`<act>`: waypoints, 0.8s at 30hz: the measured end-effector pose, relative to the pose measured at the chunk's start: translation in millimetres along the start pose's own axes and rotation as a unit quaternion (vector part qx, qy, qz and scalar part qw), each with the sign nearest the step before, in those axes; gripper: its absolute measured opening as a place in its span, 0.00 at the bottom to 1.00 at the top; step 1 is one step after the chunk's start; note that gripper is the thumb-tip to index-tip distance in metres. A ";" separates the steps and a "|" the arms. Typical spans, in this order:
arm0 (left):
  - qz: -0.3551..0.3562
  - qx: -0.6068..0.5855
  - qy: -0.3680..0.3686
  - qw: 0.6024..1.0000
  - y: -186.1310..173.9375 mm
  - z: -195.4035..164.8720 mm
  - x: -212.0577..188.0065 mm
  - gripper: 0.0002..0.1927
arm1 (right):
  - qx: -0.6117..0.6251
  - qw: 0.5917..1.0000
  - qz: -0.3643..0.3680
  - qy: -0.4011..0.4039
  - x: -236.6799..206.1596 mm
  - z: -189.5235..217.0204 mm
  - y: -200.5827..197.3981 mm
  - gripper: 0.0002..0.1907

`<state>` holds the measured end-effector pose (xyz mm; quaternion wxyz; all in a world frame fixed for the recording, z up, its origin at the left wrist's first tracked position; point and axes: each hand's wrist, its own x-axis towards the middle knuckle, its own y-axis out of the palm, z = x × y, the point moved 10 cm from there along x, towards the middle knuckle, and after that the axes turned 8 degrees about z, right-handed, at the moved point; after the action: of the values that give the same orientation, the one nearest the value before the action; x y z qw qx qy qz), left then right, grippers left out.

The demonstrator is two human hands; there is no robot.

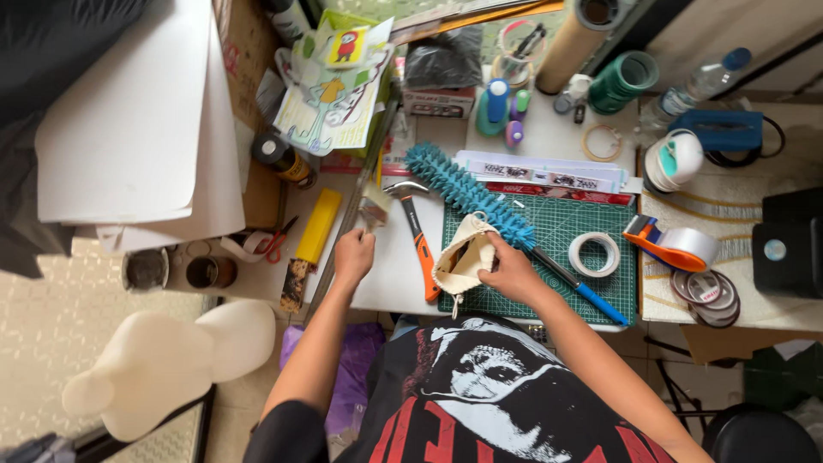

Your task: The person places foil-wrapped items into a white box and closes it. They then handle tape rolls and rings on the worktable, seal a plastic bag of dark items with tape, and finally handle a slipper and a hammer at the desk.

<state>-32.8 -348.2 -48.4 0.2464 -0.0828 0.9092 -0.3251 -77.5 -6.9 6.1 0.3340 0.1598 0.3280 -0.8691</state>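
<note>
My left hand (pixel 353 255) grips the handle of a small flat paintbrush (pixel 375 208) on the white desk, its bristles pointing away from me. My right hand (pixel 509 273) holds a small cream cloth pouch (pixel 463 257) at the near left edge of the green cutting mat (pixel 566 231). Between the two hands lies a hammer with an orange and black handle (pixel 418 244). A teal bristly duster with a blue handle (pixel 480 201) lies slantwise across the mat, just beyond the pouch.
A roll of white tape (pixel 594 254) and an orange tape dispenser (pixel 673 244) lie right of my right hand. A yellow block (pixel 318 225), red scissors (pixel 273 244), cups, white boards (pixel 137 120) and a long metal ruler (pixel 351 214) crowd the left. Bottles and rolls fill the back.
</note>
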 end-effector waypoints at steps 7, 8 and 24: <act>0.310 0.021 0.149 0.939 45.6 -89.7 -73.4 0.14 | 0.108 0.992 -0.037 -0.052 13.3 -18.2 9.4 0.48; 0.291 0.086 0.157 0.940 64.3 -103.9 -77.6 0.14 | 0.107 0.992 -0.029 -0.058 13.9 -19.4 12.3 0.49; 0.328 -0.084 -0.081 0.938 139.2 -118.5 -81.9 0.22 | -0.039 0.986 -0.163 0.006 -26.3 -27.3 -42.0 0.46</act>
<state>-20.2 -149.8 -25.1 0.4044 0.1731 0.8869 -0.1407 -85.6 47.7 18.5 0.1917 0.0960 0.3855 -0.8975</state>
